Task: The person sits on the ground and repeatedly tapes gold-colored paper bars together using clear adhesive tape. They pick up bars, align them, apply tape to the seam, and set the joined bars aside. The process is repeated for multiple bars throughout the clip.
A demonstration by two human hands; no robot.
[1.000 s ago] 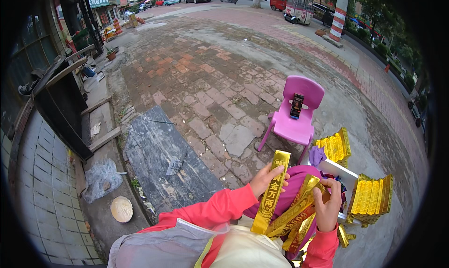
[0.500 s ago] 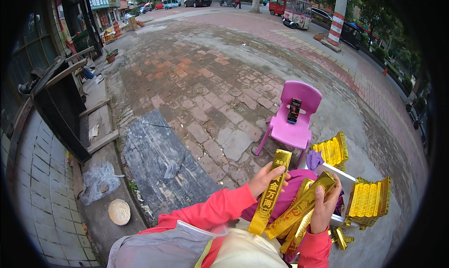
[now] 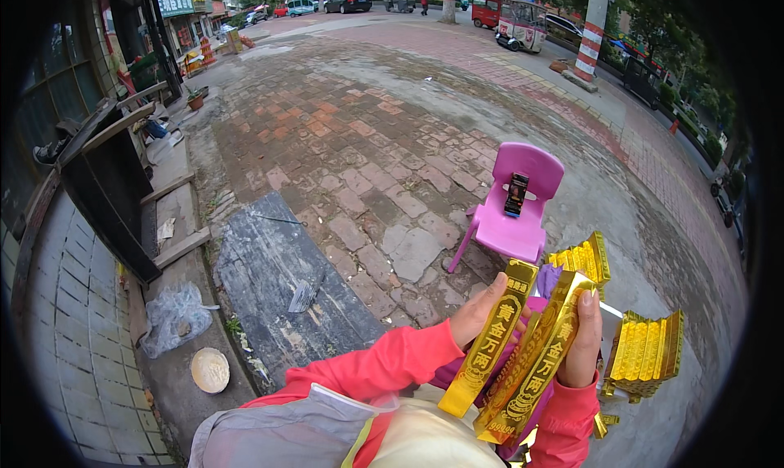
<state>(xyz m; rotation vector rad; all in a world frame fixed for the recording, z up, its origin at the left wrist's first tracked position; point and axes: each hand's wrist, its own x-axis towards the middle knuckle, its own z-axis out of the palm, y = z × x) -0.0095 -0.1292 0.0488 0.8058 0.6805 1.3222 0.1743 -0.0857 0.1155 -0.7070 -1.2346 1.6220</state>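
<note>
My left hand (image 3: 476, 311) is closed round a long gold foil paper bar (image 3: 490, 339) with printed characters, held by its upper end. Beside it, my right hand (image 3: 581, 344) grips a few more bars (image 3: 541, 366) from their right side. These lie together in a bundle, so I cannot tell exactly how many there are. The bars slant down toward my lap, over purple cloth. To the right, a stack of gold bars (image 3: 645, 349) rests near a white box edge (image 3: 609, 321), mostly hidden behind my hand. A second gold stack (image 3: 581, 260) sits farther back.
A small pink-purple chair (image 3: 510, 229) stands ahead, with a dark little box (image 3: 515, 194) on it. At left lie a dark board (image 3: 282, 280), a plastic bag (image 3: 175, 317) and a bowl of pale stuff (image 3: 210, 371). Brick paving (image 3: 351, 174) stretches toward parked vehicles.
Both hands have moved slightly right. The right hand's bars, fanned out before, are now drawn together and more upright, close beside the left hand's bar.
</note>
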